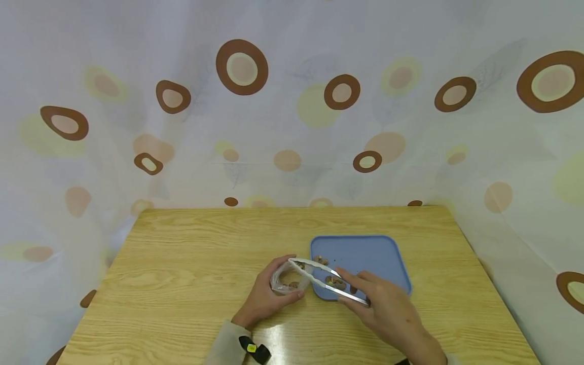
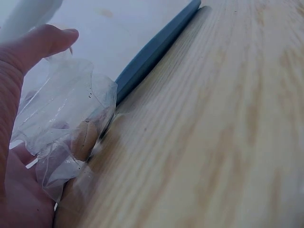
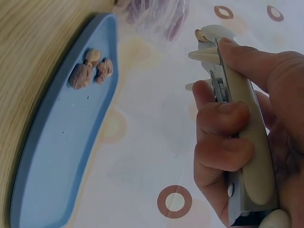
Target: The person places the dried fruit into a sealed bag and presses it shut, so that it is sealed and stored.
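Observation:
A clear plastic bag (image 1: 276,285) stands on the table with its mouth spread, and my left hand (image 1: 266,296) holds it, thumb on the near side and fingers on the far side. Brown lumps show inside the bag; one tan, creased lump (image 2: 84,140) presses against the plastic in the left wrist view. My right hand (image 1: 388,309) grips metal tongs (image 1: 349,296) with pale tips. Those tips reach over the bag's mouth, and a brown piece (image 1: 300,264) appears between them. Several wrinkled brown lumps (image 3: 81,76), like dried mushrooms or nuts, lie on the blue tray.
The blue tray (image 1: 371,248) lies right of the bag, close against it, partly under the tongs and right hand. Dark crumbs dot its surface. A wood-grain table (image 1: 191,263) carries everything. Patterned cloth (image 1: 287,126) hangs behind and along both sides.

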`<act>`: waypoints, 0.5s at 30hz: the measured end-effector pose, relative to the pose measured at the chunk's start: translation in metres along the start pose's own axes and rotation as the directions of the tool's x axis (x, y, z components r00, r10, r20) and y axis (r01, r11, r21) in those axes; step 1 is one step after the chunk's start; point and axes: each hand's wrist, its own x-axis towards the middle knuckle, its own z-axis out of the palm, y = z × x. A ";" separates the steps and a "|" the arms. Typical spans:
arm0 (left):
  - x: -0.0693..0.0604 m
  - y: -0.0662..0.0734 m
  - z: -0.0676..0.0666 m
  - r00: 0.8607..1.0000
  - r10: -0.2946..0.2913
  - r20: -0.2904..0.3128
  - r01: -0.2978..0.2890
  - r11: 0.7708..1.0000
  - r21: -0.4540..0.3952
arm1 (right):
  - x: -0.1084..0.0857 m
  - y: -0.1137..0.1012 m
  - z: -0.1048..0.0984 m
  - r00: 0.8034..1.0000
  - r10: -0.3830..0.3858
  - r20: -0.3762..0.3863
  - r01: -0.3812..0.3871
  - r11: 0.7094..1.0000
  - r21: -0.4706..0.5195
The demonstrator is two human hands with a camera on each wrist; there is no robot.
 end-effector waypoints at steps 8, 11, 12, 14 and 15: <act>0.000 -0.003 -0.001 1.000 0.022 0.015 -0.022 1.000 0.018 | 0.002 -0.005 0.008 0.999 -0.010 0.042 0.009 1.000 0.026; 0.001 -0.004 -0.001 1.000 0.019 0.012 -0.019 1.000 0.020 | 0.003 -0.006 0.009 0.999 -0.012 0.047 0.011 1.000 0.024; 0.001 -0.003 -0.002 1.000 0.013 0.010 -0.014 1.000 0.021 | 0.003 -0.007 0.010 0.999 -0.011 0.049 0.010 1.000 0.023; 0.000 -0.003 -0.001 1.000 -0.002 0.002 0.002 1.000 0.029 | 0.004 -0.008 0.010 0.998 -0.001 0.060 -0.001 1.000 0.024; 0.000 -0.003 -0.001 1.000 -0.006 -0.002 0.006 0.999 0.035 | 0.004 -0.008 0.010 0.998 0.009 0.068 -0.011 1.000 0.029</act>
